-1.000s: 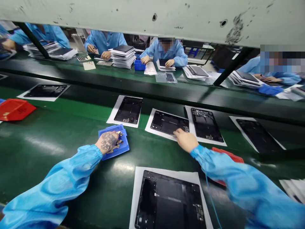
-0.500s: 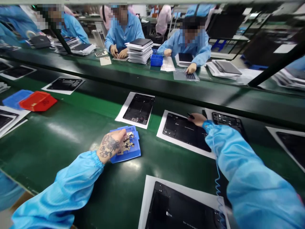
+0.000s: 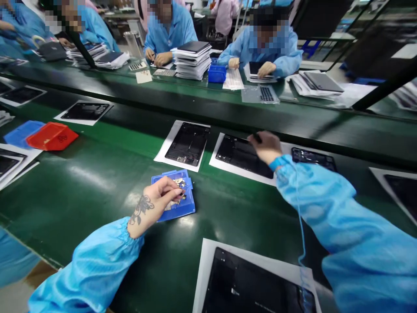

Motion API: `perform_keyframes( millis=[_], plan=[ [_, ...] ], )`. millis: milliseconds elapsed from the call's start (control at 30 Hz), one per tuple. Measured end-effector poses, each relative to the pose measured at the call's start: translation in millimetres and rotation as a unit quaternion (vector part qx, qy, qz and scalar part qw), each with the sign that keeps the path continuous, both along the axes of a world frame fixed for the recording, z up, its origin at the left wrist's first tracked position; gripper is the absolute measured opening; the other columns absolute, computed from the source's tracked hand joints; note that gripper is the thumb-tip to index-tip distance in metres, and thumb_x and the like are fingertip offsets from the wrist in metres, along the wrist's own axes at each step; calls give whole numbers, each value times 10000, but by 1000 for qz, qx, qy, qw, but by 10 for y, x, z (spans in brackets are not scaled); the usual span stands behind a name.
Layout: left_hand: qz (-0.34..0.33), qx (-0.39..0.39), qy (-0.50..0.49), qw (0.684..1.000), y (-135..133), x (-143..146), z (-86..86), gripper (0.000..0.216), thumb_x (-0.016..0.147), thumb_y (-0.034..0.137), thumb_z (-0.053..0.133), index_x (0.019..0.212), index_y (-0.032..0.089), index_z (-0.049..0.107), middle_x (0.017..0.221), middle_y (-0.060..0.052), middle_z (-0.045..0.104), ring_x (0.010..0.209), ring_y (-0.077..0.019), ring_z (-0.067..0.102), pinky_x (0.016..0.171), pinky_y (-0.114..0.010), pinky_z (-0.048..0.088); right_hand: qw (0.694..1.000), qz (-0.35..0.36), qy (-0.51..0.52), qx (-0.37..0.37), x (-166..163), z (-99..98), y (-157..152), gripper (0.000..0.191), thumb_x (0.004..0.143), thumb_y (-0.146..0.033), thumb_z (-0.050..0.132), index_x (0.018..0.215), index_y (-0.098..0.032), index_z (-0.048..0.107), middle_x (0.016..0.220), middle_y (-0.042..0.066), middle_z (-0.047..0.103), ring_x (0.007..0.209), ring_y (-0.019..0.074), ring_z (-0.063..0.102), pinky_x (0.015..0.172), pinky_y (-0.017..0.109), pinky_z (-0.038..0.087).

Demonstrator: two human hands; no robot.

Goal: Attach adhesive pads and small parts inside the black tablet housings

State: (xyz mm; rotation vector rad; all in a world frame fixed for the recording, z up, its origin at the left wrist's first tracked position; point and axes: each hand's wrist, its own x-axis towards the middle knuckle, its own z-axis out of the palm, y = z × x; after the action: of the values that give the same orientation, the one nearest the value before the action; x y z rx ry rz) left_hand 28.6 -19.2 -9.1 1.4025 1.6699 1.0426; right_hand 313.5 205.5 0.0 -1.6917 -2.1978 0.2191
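Observation:
My left hand [image 3: 155, 201] rests over a shallow blue tray [image 3: 182, 206] of small metal parts, fingers pinched together on a small part I cannot name. My right hand [image 3: 267, 146] reaches far across the green belt to the top right corner of a black tablet back shell [image 3: 239, 153] lying on a white sheet. Its fingers are closed on a small dark thing at that corner. Another shell [image 3: 189, 143] lies to the left of it, and a third [image 3: 260, 287] lies close to me at the bottom.
The green conveyor belt [image 3: 97, 174] carries more shells on sheets [image 3: 85, 111]. A red tray [image 3: 52, 135] and a blue one [image 3: 22, 131] sit at the left. Beyond a raised ledge [image 3: 228, 113], several workers in blue coats sit with stacks of shells [image 3: 192, 61].
My right hand has moved farther out along the shell to its far corner. My left hand has turned and drawn its fingers into a pinch over the blue tray. The view tilted slightly.

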Motion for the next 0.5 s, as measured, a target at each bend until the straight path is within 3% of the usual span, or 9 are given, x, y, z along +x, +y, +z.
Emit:
perform_keyframes(
  millis=[67, 100, 167, 233, 367, 500],
  plan=[
    [-24, 90, 59, 994, -76, 224, 89, 93, 836, 264, 581, 794, 182, 582, 771, -24, 701, 709, -153, 676, 694, -268, 546, 997, 50, 26, -45, -62, 107, -696, 377, 897, -451, 505, 682, -166, 625, 666, 24, 621, 620, 149, 575, 603, 264, 424],
    [-45, 148, 100, 983, -113, 356, 129, 63, 839, 229, 576, 797, 183, 586, 829, -33, 704, 761, -150, 676, 730, -265, 540, 984, 115, 83, -108, -67, 158, -1063, 391, 893, -453, 513, 642, -173, 619, 627, 12, 615, 594, 142, 572, 589, 258, 431],
    [-104, 257, 167, 946, -181, 648, 190, 42, 836, 163, 561, 798, 179, 567, 963, -61, 696, 863, -153, 667, 788, -260, 530, 947, 189, 185, -180, -32, 246, -1741, 323, 881, -430, 543, 714, -189, 677, 701, 15, 656, 665, 152, 603, 650, 264, 465],
    [-172, 335, 201, 904, -231, 953, 221, 41, 832, 137, 538, 808, 169, 547, 1053, -99, 677, 906, -168, 662, 792, -262, 535, 920, 170, 286, -207, 50, 297, -2248, 233, 859, -394, 586, 928, -208, 708, 891, 30, 693, 782, 168, 628, 731, 273, 491],
    [-293, 365, 219, 856, -309, 1484, 246, 116, 850, 144, 456, 886, 158, 565, 992, -109, 675, 811, -186, 664, 678, -274, 550, 873, 58, 420, -241, 344, 268, -2723, 273, 813, -413, 632, 994, -227, 714, 888, 34, 699, 784, 198, 634, 746, 328, 524],
    [-383, 295, 162, 861, -383, 1834, 284, 165, 905, 197, 427, 877, 173, 588, 921, -97, 662, 786, -173, 635, 709, -273, 529, 821, 4, 499, -277, 742, 143, -2889, 279, 780, -427, 661, 975, -241, 733, 839, 38, 706, 804, 228, 646, 792, 378, 521]
  ],
)
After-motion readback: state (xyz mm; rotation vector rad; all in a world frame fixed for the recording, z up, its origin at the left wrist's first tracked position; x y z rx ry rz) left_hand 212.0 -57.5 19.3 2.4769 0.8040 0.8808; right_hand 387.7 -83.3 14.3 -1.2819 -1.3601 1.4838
